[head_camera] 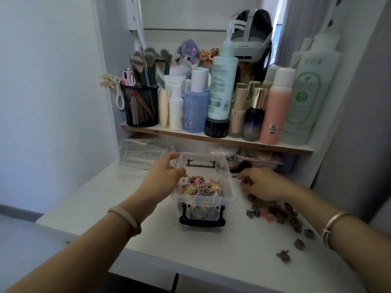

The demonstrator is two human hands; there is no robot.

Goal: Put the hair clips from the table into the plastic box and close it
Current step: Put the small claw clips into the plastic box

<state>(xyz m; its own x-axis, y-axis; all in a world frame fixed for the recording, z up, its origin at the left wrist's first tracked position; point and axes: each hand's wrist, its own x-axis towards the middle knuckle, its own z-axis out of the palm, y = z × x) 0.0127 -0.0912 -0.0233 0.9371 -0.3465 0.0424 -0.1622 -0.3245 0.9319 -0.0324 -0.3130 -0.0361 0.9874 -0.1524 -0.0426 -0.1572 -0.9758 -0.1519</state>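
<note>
A clear plastic box [229, 188] with black latches stands open in the middle of the white table, holding several small colourful hair clips [198, 186]. My left hand [164, 176] rests at the box's left rim, fingers loosely curled, holding nothing that I can see. My right hand [262, 183] is just right of the box, palm down, its fingers curled over clips on the table. Several more loose clips [275, 214] lie scattered to the right, down to one near the front edge [283, 256]. The clear lid [143, 155] lies at the back left.
A shelf [211, 138] right behind the box carries bottles, a black jar and a mesh cup of brushes [141, 106]. Under the shelf lie small cosmetics items. A mirror stands above. The table's front edge [148, 261] is close to me.
</note>
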